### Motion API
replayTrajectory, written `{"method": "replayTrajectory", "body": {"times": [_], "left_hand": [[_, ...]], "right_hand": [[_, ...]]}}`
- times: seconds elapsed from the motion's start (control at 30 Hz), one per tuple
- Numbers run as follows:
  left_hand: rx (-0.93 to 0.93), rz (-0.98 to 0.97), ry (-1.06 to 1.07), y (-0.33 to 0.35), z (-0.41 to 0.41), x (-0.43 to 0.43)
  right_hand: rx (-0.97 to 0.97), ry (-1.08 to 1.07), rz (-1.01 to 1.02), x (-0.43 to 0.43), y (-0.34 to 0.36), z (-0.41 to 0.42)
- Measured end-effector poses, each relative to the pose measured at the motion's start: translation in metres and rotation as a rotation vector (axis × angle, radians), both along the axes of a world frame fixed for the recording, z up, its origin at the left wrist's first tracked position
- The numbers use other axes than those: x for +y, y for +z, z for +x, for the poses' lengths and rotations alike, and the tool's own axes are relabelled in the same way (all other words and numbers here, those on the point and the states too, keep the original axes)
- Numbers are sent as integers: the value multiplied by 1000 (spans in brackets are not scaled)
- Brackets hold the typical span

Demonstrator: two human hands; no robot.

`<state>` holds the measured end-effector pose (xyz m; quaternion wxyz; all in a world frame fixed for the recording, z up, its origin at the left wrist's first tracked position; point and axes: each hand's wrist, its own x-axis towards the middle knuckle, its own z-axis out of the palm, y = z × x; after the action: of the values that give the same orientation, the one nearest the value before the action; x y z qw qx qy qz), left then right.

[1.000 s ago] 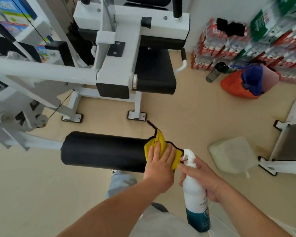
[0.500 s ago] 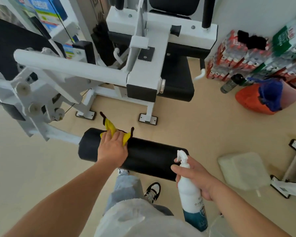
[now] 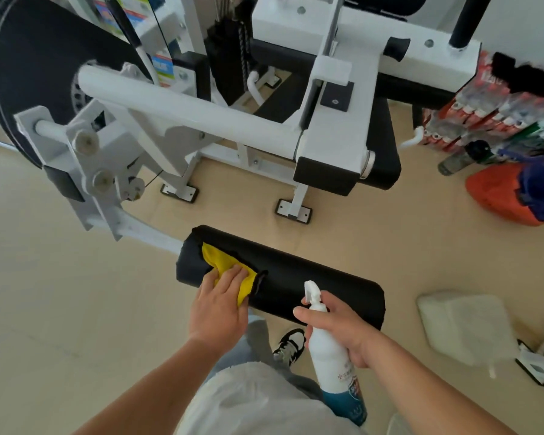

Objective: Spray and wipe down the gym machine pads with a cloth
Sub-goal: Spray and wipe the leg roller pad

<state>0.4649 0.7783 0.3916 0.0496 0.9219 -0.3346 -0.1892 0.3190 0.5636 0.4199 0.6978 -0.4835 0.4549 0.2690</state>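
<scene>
A black cylindrical roller pad [image 3: 299, 277] sticks out from the white gym machine [image 3: 333, 120] at knee height. My left hand [image 3: 220, 306] presses a yellow cloth [image 3: 223, 265] flat against the near side of the pad, close to its left end. Beside the pad's right half, my right hand [image 3: 343, 324] grips a white spray bottle [image 3: 330, 356] with a blue base, upright, its nozzle pointing toward the pad. A black seat pad [image 3: 383, 146] sits on the machine behind.
A large black weight plate [image 3: 38, 67] hangs on the machine's left arm. An orange and blue bag [image 3: 515, 193] and packs of bottled drinks [image 3: 490, 111] lie at the right. A white bag [image 3: 465, 324] rests on the beige floor by another machine's foot [image 3: 537, 365].
My left hand has slid the cloth from the pad's right end to its left end, then down onto the near side. My right hand has kept the bottle beside the pad.
</scene>
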Motion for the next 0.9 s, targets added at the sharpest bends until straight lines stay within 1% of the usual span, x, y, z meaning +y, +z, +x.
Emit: {"method": "replayTrajectory", "body": {"times": [0.2, 0.3, 0.37, 0.4, 0.43, 0.57, 0.63, 0.67, 0.7, 0.73, 0.8, 0.83, 0.9], "left_hand": [[-5, -36, 9, -5, -1, 3], [36, -88, 106, -1, -5, -6], [52, -82, 151, 2, -12, -23], [54, -56, 114, 4, -19, -35], [72, -15, 24, 4, -27, -47], [132, 61, -499, -7, -46, -87], [85, 57, -645, -8, -37, -92], [70, 58, -665, -9, -27, -89], [63, 71, -624, -12, -16, -81], [46, 70, -523, -14, -1, -69], [-19, 59, -257, -16, 34, -37], [-62, 83, -151, -14, 49, -20], [-44, 184, 20, -9, 66, -4]], "right_hand": [[20, 8, -10, 0, -5, 2], [8, -11, -33, -1, -3, 1], [-5, -29, -43, -1, -1, -1], [-4, -42, -44, -3, 1, -5], [-5, -56, -46, -4, 2, -7], [-19, -140, -51, -16, 10, -19], [-21, -146, -58, -23, 12, -24], [-22, -144, -62, -26, 13, -26], [-23, -135, -66, -28, 13, -26], [-25, -127, -69, -30, 13, -27], [-33, -125, -67, -32, 14, -28], [-42, -124, -62, -33, 15, -29], [-56, -119, -56, -35, 15, -32]]}}
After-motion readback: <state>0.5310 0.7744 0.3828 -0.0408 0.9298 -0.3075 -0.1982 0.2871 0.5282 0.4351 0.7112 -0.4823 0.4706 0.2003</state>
